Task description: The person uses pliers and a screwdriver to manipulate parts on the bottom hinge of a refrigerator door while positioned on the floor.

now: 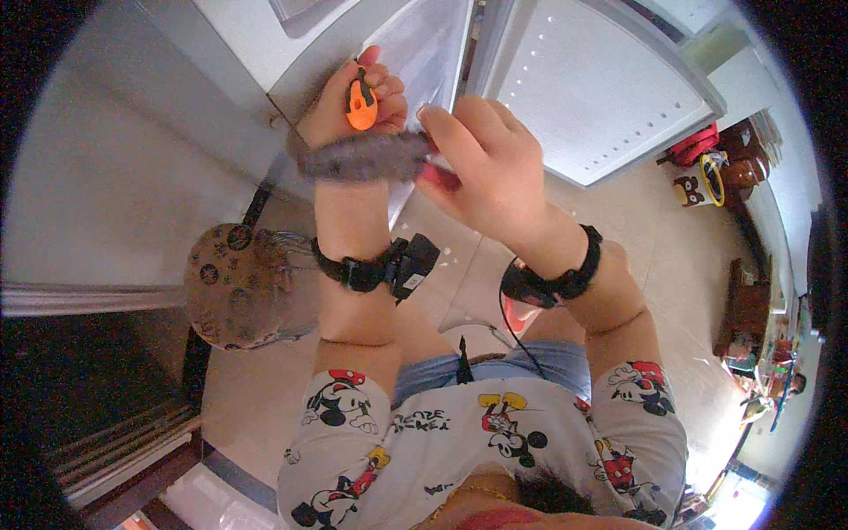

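My left hand [389, 102] is closed around the orange-and-black handle [361, 104] of a tool, up beside the white inner wall of an opened cabinet that looks like a fridge or freezer. The tool's working end is hidden. My right hand [495, 168] grips a long, dark grey, brush-like thing [367, 157] with a bit of red at its grip. Motion blurs it, and its kind is unclear. It lies across the view of my left wrist; whether it touches the wrist I cannot tell.
An open white door [601, 88] with rows of small bumps stands at the upper right. A round brown patterned stool [234, 287] is at the left. Small white bits lie around the tiled floor [618, 208]. A bear-faced bucket [698, 185] and shelves line the right side.
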Tool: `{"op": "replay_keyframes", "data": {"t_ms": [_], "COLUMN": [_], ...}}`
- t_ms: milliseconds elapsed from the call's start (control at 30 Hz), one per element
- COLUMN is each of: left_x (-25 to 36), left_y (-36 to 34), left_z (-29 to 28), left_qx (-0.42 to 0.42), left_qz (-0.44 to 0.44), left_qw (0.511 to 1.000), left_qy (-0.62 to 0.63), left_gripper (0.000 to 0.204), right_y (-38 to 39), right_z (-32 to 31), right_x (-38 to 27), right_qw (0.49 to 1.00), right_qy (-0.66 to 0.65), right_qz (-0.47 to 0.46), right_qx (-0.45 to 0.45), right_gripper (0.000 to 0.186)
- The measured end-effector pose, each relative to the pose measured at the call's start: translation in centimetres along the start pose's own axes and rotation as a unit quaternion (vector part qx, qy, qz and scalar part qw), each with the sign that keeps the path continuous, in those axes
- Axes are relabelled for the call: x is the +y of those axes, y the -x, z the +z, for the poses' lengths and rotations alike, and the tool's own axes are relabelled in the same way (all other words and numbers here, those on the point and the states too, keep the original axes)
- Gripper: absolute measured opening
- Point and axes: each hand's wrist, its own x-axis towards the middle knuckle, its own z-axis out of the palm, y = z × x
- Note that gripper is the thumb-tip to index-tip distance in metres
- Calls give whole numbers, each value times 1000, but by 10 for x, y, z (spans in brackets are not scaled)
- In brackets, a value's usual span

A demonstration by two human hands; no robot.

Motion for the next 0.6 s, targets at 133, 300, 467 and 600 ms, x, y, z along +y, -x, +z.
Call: {"op": "replay_keyframes", "data": {"t_ms": [133,300,467,600], "left_x": [-11,-11,-3,0], "left_y": [4,-4,-9,-31], "left_z": [10,1,-7,-20], "left_qx": [57,39,-4,-57], "left_qz": [77,41,38,-17], "left_qw": [993,998,999,997], "left_qy": [-66,-17,-36,-41], "left_gripper": [28,29,31,31], "right_y": [-2,2,0,3], "right_z": [11,24,11,17], "right_x": [10,20,10,29], "right_qw": [1000,998,1000,998], "right_qy": [15,18,5,51], "right_qz": [18,48,7,26], "right_qx": [-7,-23,23,8], "right_gripper": [53,52,54,53]}}
